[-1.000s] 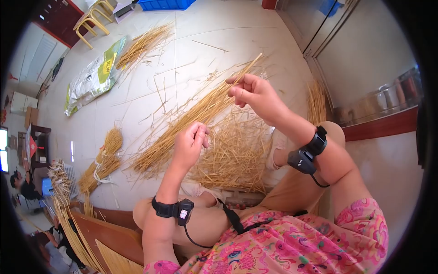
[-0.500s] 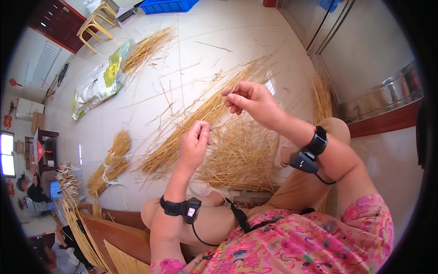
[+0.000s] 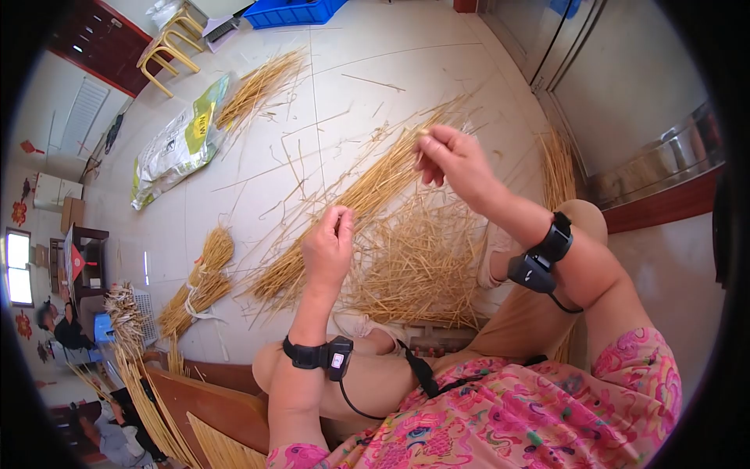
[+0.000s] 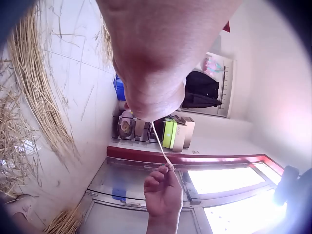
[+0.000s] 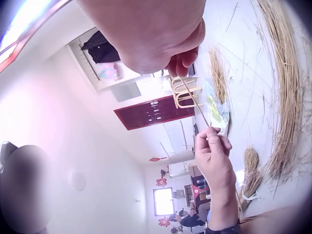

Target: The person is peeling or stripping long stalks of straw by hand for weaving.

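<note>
My left hand (image 3: 328,248) pinches one end of a thin straw stalk (image 5: 196,105), thumb against curled fingers. Farther forward and to the right, my right hand (image 3: 462,166) pinches the stalk's other end between thumb and fingertips. The stalk spans the gap between both hands in the wrist views, bending slightly in the left wrist view. Below the hands, a long pile of golden straw (image 3: 367,191) lies diagonally across the floor. Shorter, tangled straw (image 3: 418,266) is heaped nearer my feet.
A tied straw bundle (image 3: 205,273) lies to the left. Beyond it are a white-and-green bag (image 3: 178,148) with straw at its mouth, a yellow-framed stool (image 3: 160,59) and a blue crate (image 3: 291,12). More straw (image 3: 556,172) leans by the metal-fronted doors at right. Other people sit at far left.
My right hand first came a little toward the left, then moved away to the right, widening the gap. My left hand stays nearly in place. The head view has shifted slightly.
</note>
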A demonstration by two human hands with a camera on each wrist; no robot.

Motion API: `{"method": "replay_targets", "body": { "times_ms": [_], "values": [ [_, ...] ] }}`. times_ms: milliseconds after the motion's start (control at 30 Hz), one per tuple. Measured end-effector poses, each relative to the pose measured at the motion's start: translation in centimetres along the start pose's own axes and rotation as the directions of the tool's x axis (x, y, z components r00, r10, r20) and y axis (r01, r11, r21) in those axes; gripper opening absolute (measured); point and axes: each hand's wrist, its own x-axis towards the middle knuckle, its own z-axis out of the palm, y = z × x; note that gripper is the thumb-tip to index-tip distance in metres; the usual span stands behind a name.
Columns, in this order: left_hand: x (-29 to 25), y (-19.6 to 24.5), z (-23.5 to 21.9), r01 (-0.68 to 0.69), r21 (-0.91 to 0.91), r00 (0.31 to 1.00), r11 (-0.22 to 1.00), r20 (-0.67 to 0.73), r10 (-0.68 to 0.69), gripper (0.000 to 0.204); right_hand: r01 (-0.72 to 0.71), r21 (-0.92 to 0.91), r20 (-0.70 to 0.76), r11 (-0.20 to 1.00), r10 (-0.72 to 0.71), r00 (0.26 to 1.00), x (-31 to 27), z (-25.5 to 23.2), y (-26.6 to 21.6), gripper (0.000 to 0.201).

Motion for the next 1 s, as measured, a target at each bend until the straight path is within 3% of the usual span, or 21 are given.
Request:
{"method": "replay_targets", "body": {
  "times_ms": [33, 133, 167, 233, 267, 300, 333, 367, 467, 500, 533, 600, 700, 833, 933, 967, 1000],
  "values": [
    [0.0, -0.1, 0.1, -0.010, 0.036, 1.000, 0.999, -0.025, 0.011, 0.014, 0.009, 0.059, -0.050, 0.998, -0.006, 0.999, 0.2, -0.4, -0.2, 0.022],
    [-0.1, -0.4, 0.1, 0.008, 0.111, 1.000, 0.994, 0.003, -0.009, 0.015, 0.064, 0.008, -0.164, 0.998, -0.062, 0.984, 0.8, -1.5, -0.7, 0.022],
    [-0.1, -0.4, 0.0, 0.017, 0.113, 1.000, 0.993, 0.000, -0.017, 0.015, 0.026, -0.043, -0.164, 0.999, -0.033, 0.986, 0.8, -1.7, -1.1, 0.022],
    [0.0, -0.3, 0.0, 0.031, 0.116, 1.000, 0.993, -0.006, -0.031, 0.014, 0.043, -0.351, -0.072, 0.935, -0.073, 0.995, 0.8, -2.2, -1.1, 0.021],
    [0.0, -0.3, -0.1, 0.022, 0.100, 1.000, 0.995, -0.017, -0.021, 0.013, 0.060, -0.493, -0.022, 0.868, -0.082, 0.996, 0.7, -2.5, -1.2, 0.020],
    [0.1, -0.4, -0.1, 0.018, 0.085, 0.999, 0.996, -0.030, -0.016, 0.012, 0.072, -0.707, 0.156, 0.704, 0.056, 0.986, 0.5, -2.7, -1.2, 0.019],
    [0.2, -0.5, -0.1, 0.014, 0.072, 0.999, 0.997, -0.043, -0.011, 0.011, 0.141, -0.859, 0.285, 0.492, 0.231, 0.930, 0.1, -2.8, -1.1, 0.020],
    [0.3, -0.5, 0.0, -0.013, 0.059, 0.998, 0.998, -0.058, 0.016, 0.011, 0.236, -0.870, 0.376, 0.433, 0.274, 0.885, -0.8, -2.8, 0.1, 0.024],
    [0.5, -0.2, 0.3, -0.075, 0.039, 0.995, 0.996, -0.060, 0.077, 0.010, 0.357, -0.807, 0.470, 0.471, 0.147, 0.870, -1.3, -1.7, 1.4, 0.027],
    [0.4, 0.0, 0.3, -0.078, 0.046, 0.996, 0.996, -0.037, 0.080, 0.009, 0.337, -0.755, 0.466, 0.563, 0.099, 0.879, -1.0, -1.0, 1.2, 0.027],
    [0.3, 0.2, 0.3, -0.076, 0.054, 0.997, 0.996, -0.014, 0.077, 0.008, 0.393, -0.692, 0.479, 0.605, -0.022, 0.878, -1.0, -0.5, 1.0, 0.025],
    [0.2, 0.3, 0.5, -0.197, 0.056, 0.980, 0.979, 0.048, 0.194, 0.007, 0.518, -0.542, 0.480, 0.662, -0.262, 0.837, -1.3, 0.7, 0.7, 0.022],
    [-0.2, 0.7, 0.8, -0.305, 0.030, 0.945, 0.952, 0.130, 0.299, 0.008, 0.662, -0.609, 0.531, 0.438, -0.395, 0.750, -1.9, 1.8, 2.5, 0.016],
    [-0.2, 0.2, 0.6, -0.364, 0.083, 0.896, 0.928, 0.302, 0.324, 0.018, 0.578, -0.706, 0.556, 0.409, -0.184, 0.810, -1.8, 2.0, 4.3, 0.009],
    [0.5, 0.8, 0.6, -0.398, 0.111, 0.917, 0.910, 0.064, 0.394, 0.030, 0.440, -0.826, 0.417, 0.353, -0.142, 0.898, -0.3, 0.6, 4.4, 0.008],
    [0.5, 0.6, 0.6, -0.358, 0.125, 0.933, 0.925, 0.075, 0.351, 0.035, 0.376, -0.867, 0.345, 0.328, -0.151, 0.927, 0.4, -0.5, 3.5, 0.008],
    [0.4, 0.0, 0.4, -0.321, 0.128, 0.946, 0.938, 0.089, 0.311, 0.039, 0.344, -0.876, 0.264, 0.338, -0.262, 0.928, 1.0, -1.6, 2.4, 0.010]
  ]
}}
